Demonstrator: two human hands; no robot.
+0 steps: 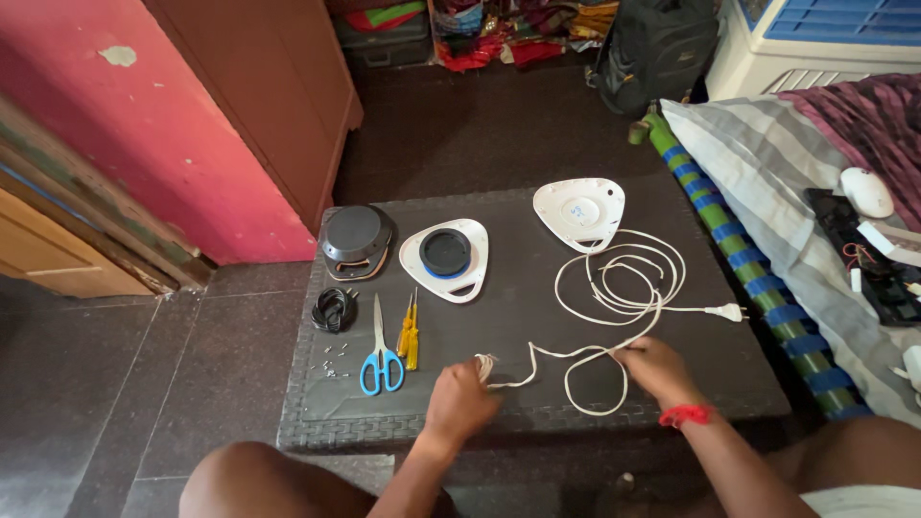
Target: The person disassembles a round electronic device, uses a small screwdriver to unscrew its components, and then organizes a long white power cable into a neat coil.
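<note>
A white power cable (614,288) lies in loose loops on the dark table (537,317), its plug (731,311) off to the right. My left hand (459,398) pinches the cable's frayed end near the table's front edge. My right hand (654,367), with a red thread at the wrist, grips the cable further along, where the loops gather. At the back of the table a white rounded-triangle cover (579,212) rests beside the cable's far loops.
On the table's left part lie a white base with a blue-black disc (445,256), a dark round housing (356,239), a small black cable coil (334,309), blue-handled scissors (382,350), yellow screwdrivers (410,331) and several tiny screws (333,361). A bed (767,173) with clutter borders the right.
</note>
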